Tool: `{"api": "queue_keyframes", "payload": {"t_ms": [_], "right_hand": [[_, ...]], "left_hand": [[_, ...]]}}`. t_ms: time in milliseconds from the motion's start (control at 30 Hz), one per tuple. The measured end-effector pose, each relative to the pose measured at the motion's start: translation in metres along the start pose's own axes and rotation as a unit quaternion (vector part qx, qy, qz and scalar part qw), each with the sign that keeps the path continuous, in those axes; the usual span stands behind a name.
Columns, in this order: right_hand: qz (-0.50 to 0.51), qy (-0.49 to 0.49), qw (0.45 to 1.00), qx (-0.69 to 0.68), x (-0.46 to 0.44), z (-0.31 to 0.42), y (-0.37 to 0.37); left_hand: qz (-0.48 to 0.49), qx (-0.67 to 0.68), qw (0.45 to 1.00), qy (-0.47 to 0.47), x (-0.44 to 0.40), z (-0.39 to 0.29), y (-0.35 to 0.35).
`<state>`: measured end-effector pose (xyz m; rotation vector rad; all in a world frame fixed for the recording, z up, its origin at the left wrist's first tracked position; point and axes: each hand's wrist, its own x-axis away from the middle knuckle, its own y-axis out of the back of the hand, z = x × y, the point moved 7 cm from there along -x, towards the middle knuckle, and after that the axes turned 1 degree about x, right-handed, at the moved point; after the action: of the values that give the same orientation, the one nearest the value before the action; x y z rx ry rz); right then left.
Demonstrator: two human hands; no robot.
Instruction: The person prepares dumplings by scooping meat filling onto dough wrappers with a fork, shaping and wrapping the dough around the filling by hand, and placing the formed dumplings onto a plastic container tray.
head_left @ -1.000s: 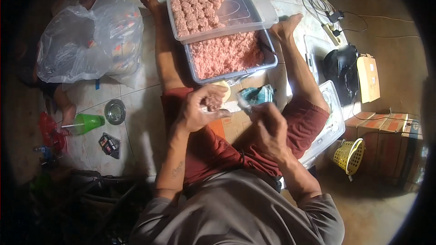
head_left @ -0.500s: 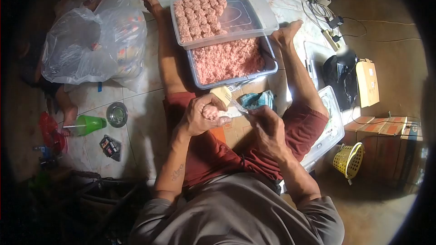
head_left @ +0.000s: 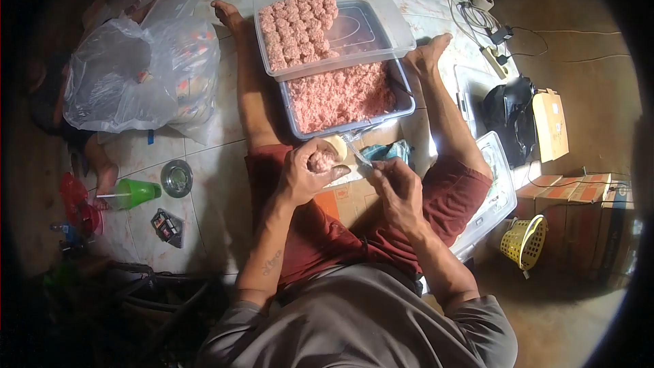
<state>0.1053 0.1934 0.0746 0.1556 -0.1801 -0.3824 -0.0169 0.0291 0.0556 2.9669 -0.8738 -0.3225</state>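
My left hand (head_left: 300, 170) is curled around a lump of pink minced meat (head_left: 321, 161). Just beyond its fingertips is a pale yellow round piece (head_left: 336, 145); I cannot tell whether the fingers hold it. My right hand (head_left: 398, 187) grips a fork (head_left: 359, 154), its tines near the yellow piece. In front of both hands, a blue-rimmed tub (head_left: 340, 129) holds loose minced meat (head_left: 340, 99). Across the tub's far part rests a clear plastic tray (head_left: 381, 54), with rows of meat balls (head_left: 296, 27) on its left side.
A teal plastic bag (head_left: 388, 152) lies beyond my right hand on cardboard (head_left: 354, 201). At left are a big clear plastic bag (head_left: 112, 75), a green cup (head_left: 139, 193) and a glass ashtray (head_left: 177, 178). Cables (head_left: 477, 17), a yellow basket (head_left: 523, 242) and boxes stand right. Another person's foot shows far left.
The fork has drawn back slightly from the yellow piece, toward the right. My left hand has shifted a little right, and its grip on the meat has turned slightly.
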Motion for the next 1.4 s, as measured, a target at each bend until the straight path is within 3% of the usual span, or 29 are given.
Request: {"api": "queue_keyframes", "payload": {"t_ms": [33,67,133,200,267,333,400,433,467,533,600,633,667,733,800,867,933,1000,1033,1067,1133,1200,1267,1333,1400], "right_hand": [[0.02,0.031,0.999,0.009,0.001,0.005,-0.006],[0.111,0.033,0.989,0.094,-0.001,-0.01,-0.015],[0.095,-0.007,0.981,0.168,-0.003,-0.002,-0.014],[0.001,-0.007,1.0,-0.028,-0.003,0.0,-0.001],[-0.006,-0.044,0.999,0.011,-0.002,0.001,0.005],[0.109,0.013,0.984,0.14,0.0,0.002,-0.015],[0.066,0.052,0.993,0.078,-0.014,0.001,-0.001],[0.024,0.057,0.985,0.162,-0.024,0.021,0.012],[-0.019,0.06,0.968,0.243,-0.038,0.043,0.025],[-0.042,0.163,0.915,0.367,-0.073,0.057,0.038],[-0.004,0.215,0.899,0.382,-0.091,0.057,0.031],[0.04,0.231,0.898,0.371,-0.095,0.064,0.015],[0.088,0.247,0.894,0.363,-0.099,0.07,0.0],[0.128,0.299,0.872,0.365,-0.104,0.056,-0.024],[0.164,0.32,0.874,0.326,-0.104,0.07,-0.051],[0.196,0.333,0.86,0.334,-0.128,0.089,-0.061],[0.14,0.255,0.894,0.34,-0.168,0.102,-0.052],[0.068,0.38,0.857,0.342,-0.206,0.125,-0.05],[0.069,0.373,0.871,0.312,-0.238,0.122,-0.046],[0.05,0.397,0.848,0.348,-0.279,0.107,-0.041],[0.023,0.391,0.831,0.394,-0.334,0.083,-0.046],[-0.008,0.308,0.874,0.377,-0.379,0.055,-0.045],[0.0,0.279,0.879,0.387,-0.412,0.028,-0.053],[0.088,0.354,0.867,0.341,-0.406,0.039,-0.079],[0.131,0.284,0.886,0.342,-0.398,0.043,-0.078]], "left_hand": [[0.022,-0.049,0.998,0.044,0.0,0.0,-0.003],[0.044,-0.098,0.99,0.086,0.001,0.001,-0.006],[0.035,-0.069,0.996,0.044,0.0,0.002,-0.007],[0.013,-0.01,0.999,-0.032,-0.001,-0.006,-0.003],[0.022,0.021,0.999,-0.022,-0.003,-0.01,-0.001],[0.061,-0.175,0.982,0.026,-0.006,-0.001,-0.011],[0.061,-0.18,0.982,-0.007,-0.007,0.009,-0.007],[0.021,-0.023,0.999,0.039,-0.005,0.019,-0.001],[0.005,-0.017,0.999,0.05,-0.003,0.026,0.005],[-0.013,-0.009,0.998,0.061,-0.005,0.023,0.01],[0.006,-0.056,0.997,0.05,-0.015,0.015,0.003],[0.008,-0.091,0.986,0.142,-0.015,0.029,0.006],[-0.005,-0.083,0.987,0.137,-0.018,0.029,0.002],[-0.066,0.219,0.971,0.068,-0.03,0.012,-0.004],[-0.017,0.21,0.974,0.089,-0.04,-0.005,-0.001],[-0.094,0.259,0.961,0.038,-0.045,-0.005,0.001],[-0.122,0.255,0.957,0.06,-0.046,-0.003,0.015],[-0.119,0.187,0.975,0.014,-0.036,0.012,0.025],[-0.066,0.261,0.962,0.044,-0.029,0.022,0.021],[-0.014,0.332,0.94,0.074,-0.022,0.031,0.016],[0.05,0.188,0.978,0.077,-0.011,0.049,0.011],[0.056,0.174,0.976,0.114,-0.007,0.057,0.001],[0.092,0.058,0.99,0.086,-0.002,0.079,-0.002],[0.119,-0.002,0.988,0.095,-0.009,0.071,0.001],[0.116,-0.018,0.988,0.104,-0.009,0.072,0.004]]}}
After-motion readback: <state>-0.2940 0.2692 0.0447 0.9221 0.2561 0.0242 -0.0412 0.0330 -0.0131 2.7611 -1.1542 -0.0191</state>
